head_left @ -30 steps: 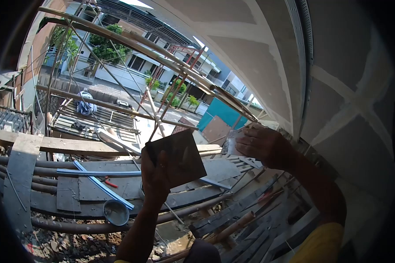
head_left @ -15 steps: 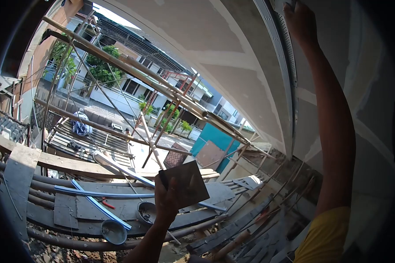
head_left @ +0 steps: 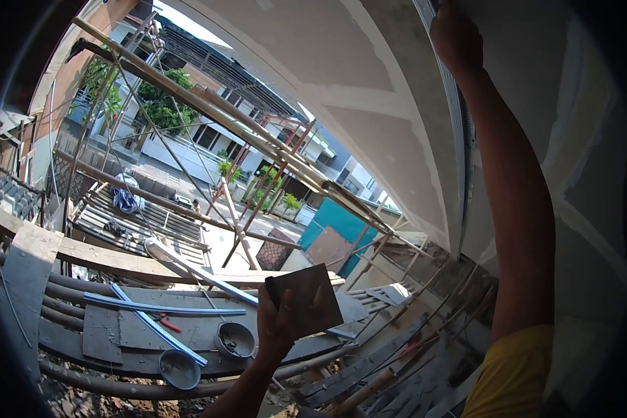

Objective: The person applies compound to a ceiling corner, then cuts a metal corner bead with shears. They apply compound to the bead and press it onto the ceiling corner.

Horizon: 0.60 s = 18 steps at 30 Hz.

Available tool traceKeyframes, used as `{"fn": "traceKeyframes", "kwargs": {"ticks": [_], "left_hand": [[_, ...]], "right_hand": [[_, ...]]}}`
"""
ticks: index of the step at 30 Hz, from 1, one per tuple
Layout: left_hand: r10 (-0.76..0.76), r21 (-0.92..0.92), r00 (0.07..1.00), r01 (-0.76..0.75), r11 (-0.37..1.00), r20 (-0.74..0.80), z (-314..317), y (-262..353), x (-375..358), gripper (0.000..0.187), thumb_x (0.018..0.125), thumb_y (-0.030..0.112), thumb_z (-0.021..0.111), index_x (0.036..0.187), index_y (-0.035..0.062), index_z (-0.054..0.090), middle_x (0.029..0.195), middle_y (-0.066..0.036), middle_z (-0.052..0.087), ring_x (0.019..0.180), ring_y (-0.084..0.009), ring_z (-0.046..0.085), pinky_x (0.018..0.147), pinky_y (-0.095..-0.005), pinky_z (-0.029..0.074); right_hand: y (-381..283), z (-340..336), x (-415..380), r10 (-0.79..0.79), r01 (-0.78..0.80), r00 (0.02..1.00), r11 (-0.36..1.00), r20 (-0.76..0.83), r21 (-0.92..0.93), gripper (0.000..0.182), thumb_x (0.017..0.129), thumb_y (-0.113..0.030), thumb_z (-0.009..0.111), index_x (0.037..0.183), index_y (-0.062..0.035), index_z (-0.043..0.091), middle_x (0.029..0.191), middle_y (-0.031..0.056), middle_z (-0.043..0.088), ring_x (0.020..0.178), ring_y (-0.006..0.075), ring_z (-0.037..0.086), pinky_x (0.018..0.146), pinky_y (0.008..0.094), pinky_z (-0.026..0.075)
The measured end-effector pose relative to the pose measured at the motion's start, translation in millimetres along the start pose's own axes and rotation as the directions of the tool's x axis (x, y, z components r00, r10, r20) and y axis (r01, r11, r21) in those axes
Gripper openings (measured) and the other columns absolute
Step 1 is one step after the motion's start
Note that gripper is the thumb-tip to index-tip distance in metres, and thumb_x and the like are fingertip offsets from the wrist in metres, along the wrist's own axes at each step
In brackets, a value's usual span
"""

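A flat, dark square plate [head_left: 309,301] is in my left hand [head_left: 277,322], low in the centre of the view, with my fingers wrapped round its near edge. My right hand [head_left: 457,40] is raised to the ceiling at the upper right, its fingers closed beside a perforated metal strip [head_left: 469,132]. Whatever that hand holds is too hidden to make out. The strip runs down along the edge of the curved ceiling band [head_left: 404,83].
Bamboo scaffolding poles [head_left: 188,101] cross the left and middle. On the planks below lie blue-white strips [head_left: 167,308], red-handled pliers [head_left: 168,323] and two bowls, one grey [head_left: 180,369] and one holding material [head_left: 235,340]. A teal panel [head_left: 334,221] stands beyond.
My right hand has shifted slightly left and up along the ceiling edge. My left hand and the plate have moved a little right and down.
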<state>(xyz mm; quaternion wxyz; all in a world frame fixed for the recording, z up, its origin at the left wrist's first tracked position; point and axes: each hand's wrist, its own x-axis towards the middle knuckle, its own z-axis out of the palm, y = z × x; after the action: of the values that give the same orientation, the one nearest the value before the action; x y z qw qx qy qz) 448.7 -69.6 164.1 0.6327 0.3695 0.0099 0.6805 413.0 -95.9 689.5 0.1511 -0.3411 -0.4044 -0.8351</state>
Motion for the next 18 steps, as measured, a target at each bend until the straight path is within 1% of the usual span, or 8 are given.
{"fn": "traceKeyframes", "kwargs": {"ticks": [4, 6, 8, 11, 13, 15, 16, 18], "left_hand": [[0.018, 0.041, 1.000, -0.018, 0.999, 0.010, -5.2, -15.6, 3.7, 0.037, 0.098, 0.022, 0.054, 0.122, -0.0046, 0.045, 0.108, -0.017, 0.059, 0.096, -0.0204, 0.058, 0.080, -0.0321, 0.049], [0.024, 0.048, 1.000, -0.024, 0.999, 0.000, -7.1, -23.5, 5.1, 0.038, 0.098, 0.021, 0.054, 0.123, -0.0051, 0.045, 0.108, -0.017, 0.058, 0.096, -0.0206, 0.058, 0.080, -0.0319, 0.049], [0.029, 0.056, 1.000, -0.028, 0.998, -0.008, -7.5, -25.2, 5.0, 0.038, 0.098, 0.021, 0.054, 0.124, -0.0056, 0.044, 0.109, -0.017, 0.058, 0.096, -0.0208, 0.058, 0.080, -0.0317, 0.049], [-0.019, -0.030, 1.000, 0.019, 0.999, 0.014, -5.9, -11.6, 5.0, 0.038, 0.098, 0.020, 0.054, 0.125, -0.0045, 0.043, 0.110, -0.015, 0.058, 0.095, -0.0194, 0.058, 0.080, -0.0312, 0.051], [-0.167, -0.223, 0.985, 0.174, 0.959, 0.052, -4.5, 1.4, 4.2, 0.035, 0.098, 0.013, 0.052, 0.129, -0.0003, 0.042, 0.111, -0.011, 0.056, 0.099, -0.0161, 0.058, 0.083, -0.0293, 0.052], [-0.183, -0.251, 0.982, 0.189, 0.949, 0.047, -4.5, 0.6, 5.1, 0.035, 0.098, 0.013, 0.052, 0.128, 0.0001, 0.042, 0.110, -0.011, 0.057, 0.098, -0.0166, 0.059, 0.082, -0.0300, 0.053], [-0.200, -0.278, 0.979, 0.204, 0.939, 0.043, -4.8, -0.2, 5.9, 0.034, 0.098, 0.013, 0.052, 0.127, 0.0005, 0.042, 0.109, -0.011, 0.057, 0.097, -0.0171, 0.060, 0.082, -0.0308, 0.054], [-0.203, -0.287, 0.978, 0.211, 0.934, 0.057, -5.4, 0.0, 6.8, 0.033, 0.098, 0.013, 0.052, 0.127, 0.0006, 0.042, 0.109, -0.011, 0.058, 0.096, -0.0171, 0.061, 0.081, -0.0308, 0.055]], "right_hand": [[-16.9, 8.1, -4.4, 0.064, -0.064, 0.996, 0.998, 0.055, -0.003, 0.024, 0.088, -0.006, 0.050, 0.108, 0.0043, 0.060, 0.080, 0.0225, 0.067, 0.077, 0.0396, 0.067, 0.072, 0.0493, 0.054], [-17.5, 11.4, -7.3, -0.008, 0.008, 0.998, 1.000, -0.056, -0.001, 0.026, 0.087, -0.003, 0.049, 0.109, 0.0044, 0.060, 0.081, 0.0238, 0.067, 0.078, 0.0393, 0.067, 0.072, 0.0487, 0.054], [-12.5, 10.4, -8.4, -0.020, 0.021, 0.999, 0.999, -0.042, 0.027, 0.027, 0.086, -0.004, 0.050, 0.110, 0.0049, 0.061, 0.083, 0.0248, 0.067, 0.079, 0.0392, 0.067, 0.073, 0.0485, 0.054], [-0.2, -1.6, -12.4, -0.042, 0.043, 0.999, 0.993, -0.006, 0.113, 0.029, 0.085, -0.004, 0.053, 0.111, 0.0060, 0.061, 0.086, 0.0269, 0.067, 0.082, 0.0395, 0.067, 0.077, 0.0482, 0.054], [15.7, -7.5, -21.3, -0.051, 0.048, 0.999, 0.984, 0.017, 0.171, 0.030, 0.084, -0.005, 0.054, 0.111, 0.0066, 0.061, 0.089, 0.0281, 0.066, 0.085, 0.0399, 0.067, 0.079, 0.0482, 0.054], [31.4, -13.2, -34.4, -0.216, 0.216, 0.976, 0.975, -0.004, 0.043, 0.028, 0.093, -0.013, 0.053, 0.118, -0.0052, 0.063, 0.084, 0.0187, 0.068, 0.076, 0.0272, 0.069, 0.072, 0.0365, 0.054], [29.1, -19.7, -44.7, -0.213, 0.213, 0.977, 0.976, -0.003, 0.043, 0.028, 0.093, -0.013, 0.053, 0.118, -0.0052, 0.063, 0.084, 0.0187, 0.068, 0.076, 0.0272, 0.069, 0.072, 0.0365, 0.054], [19.9, -34.3, -75.2, -0.146, 0.143, 0.989, 0.953, -0.011, 0.266, 0.029, 0.091, -0.010, 0.054, 0.119, -0.0069, 0.063, 0.090, 0.0200, 0.069, 0.078, 0.0348, 0.069, 0.074, 0.0400, 0.056]]}}
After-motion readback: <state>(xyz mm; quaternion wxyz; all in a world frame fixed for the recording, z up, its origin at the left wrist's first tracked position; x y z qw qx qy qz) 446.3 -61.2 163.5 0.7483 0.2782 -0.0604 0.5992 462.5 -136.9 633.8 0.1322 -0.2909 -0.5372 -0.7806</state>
